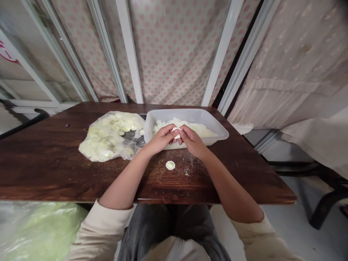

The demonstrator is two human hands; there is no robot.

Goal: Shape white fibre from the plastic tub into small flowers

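Observation:
My left hand [162,138] and my right hand [190,139] meet over the near edge of a clear plastic tub [217,127]. Between their pinched fingertips is a small white flower-shaped piece [176,132]. The tub holds a heap of white pieces [198,128]. One white flower-shaped piece [170,165] lies on the dark wooden table [49,166] just below my hands, with small crumbs around it. A clear plastic bag [108,137] full of pale yellow-white pieces lies to the left of the tub, near my left hand.
A dotted pink curtain [174,50] hangs behind white window frames at the back. A green plastic bag [35,228] sits below the table's near left edge. A dark chair frame [326,206] stands at the right on the floor.

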